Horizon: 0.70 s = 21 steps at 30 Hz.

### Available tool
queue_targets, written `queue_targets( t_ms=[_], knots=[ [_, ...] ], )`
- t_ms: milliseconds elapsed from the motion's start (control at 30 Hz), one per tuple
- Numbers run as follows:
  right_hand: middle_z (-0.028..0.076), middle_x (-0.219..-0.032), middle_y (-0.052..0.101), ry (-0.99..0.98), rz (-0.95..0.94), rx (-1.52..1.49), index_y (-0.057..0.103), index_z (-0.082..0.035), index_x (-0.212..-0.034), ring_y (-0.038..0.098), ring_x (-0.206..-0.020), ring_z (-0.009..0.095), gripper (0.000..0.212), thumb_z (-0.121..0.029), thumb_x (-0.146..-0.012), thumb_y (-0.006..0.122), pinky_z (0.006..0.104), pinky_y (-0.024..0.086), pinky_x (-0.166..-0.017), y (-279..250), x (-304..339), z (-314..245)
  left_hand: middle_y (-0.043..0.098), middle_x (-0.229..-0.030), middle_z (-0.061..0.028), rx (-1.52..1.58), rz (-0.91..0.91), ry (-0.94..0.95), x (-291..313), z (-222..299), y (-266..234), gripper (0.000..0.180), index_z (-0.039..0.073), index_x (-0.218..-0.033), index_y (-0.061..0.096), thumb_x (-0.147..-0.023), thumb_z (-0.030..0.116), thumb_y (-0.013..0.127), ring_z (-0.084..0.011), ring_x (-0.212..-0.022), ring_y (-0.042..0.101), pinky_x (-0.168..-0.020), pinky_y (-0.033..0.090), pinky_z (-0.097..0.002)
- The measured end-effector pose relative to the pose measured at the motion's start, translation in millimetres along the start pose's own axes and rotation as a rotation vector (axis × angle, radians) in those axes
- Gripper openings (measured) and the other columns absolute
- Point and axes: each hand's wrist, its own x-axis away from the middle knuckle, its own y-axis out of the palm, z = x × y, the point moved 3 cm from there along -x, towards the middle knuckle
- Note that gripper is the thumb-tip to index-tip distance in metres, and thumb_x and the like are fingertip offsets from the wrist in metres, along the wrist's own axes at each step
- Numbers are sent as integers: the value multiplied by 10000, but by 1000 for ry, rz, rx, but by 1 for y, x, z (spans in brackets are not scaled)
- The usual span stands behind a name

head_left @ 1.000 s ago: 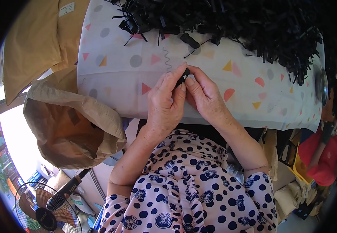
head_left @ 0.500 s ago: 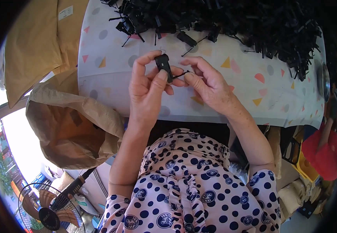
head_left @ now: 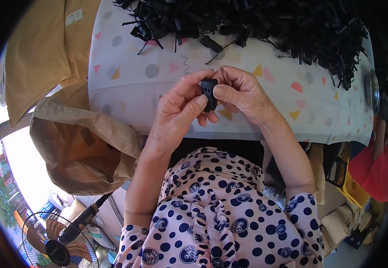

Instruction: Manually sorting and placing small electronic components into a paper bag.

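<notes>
Between the fingers of my left hand (head_left: 175, 109) is a small black plastic part (head_left: 208, 94), oblong and held upright over the near side of the table. My right hand (head_left: 244, 94) presses against its right side with thumb and bent fingers. The thin arm of the part is hidden behind my right fingers. Beyond my hands lies a big heap of similar black plastic parts (head_left: 265, 27), many with thin arms sticking out. One loose part (head_left: 211, 43) lies at the heap's near edge.
The table (head_left: 131, 98) has a white cloth with coloured shapes. An open brown paper bag (head_left: 86, 143) stands left of it, before large brown sacks (head_left: 37, 53). A fan (head_left: 59, 250) is at lower left. At the right are a metal bowl (head_left: 373, 91) and a person in red (head_left: 375, 167).
The black part has moved right and toward me and stands more upright. My right hand has closed in on it; its thin arm, visible before between my hands, is now hidden.
</notes>
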Motion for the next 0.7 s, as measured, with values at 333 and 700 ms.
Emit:
queue_targets(
  t_ms=[333, 700],
  knots=[
    [-29, -796, 537, -44, 72, 294, 561, -20, -922, 488, -688, 51, 185, -204, -943, 572, 199, 415, -612, 9, 3, 10, 616, -859, -77, -543, 128, 88, 1, -3, 2, 415, 44, -1240, 453, -853, -71, 553, -138, -727, 637, -652, 496, -240],
    [12, -685, 507, -69, 144, 643, 521, -11, -944, 463, -627, 87, 180, -169, -992, 450, 229, 406, -583, 27, 7, 1, 610, -806, -107, -474, 156, 63, 0, -5, -4, 305, 47, -1121, 439, -857, -49, 556, -193, -725, 660, -635, 510, -292]
  ],
)
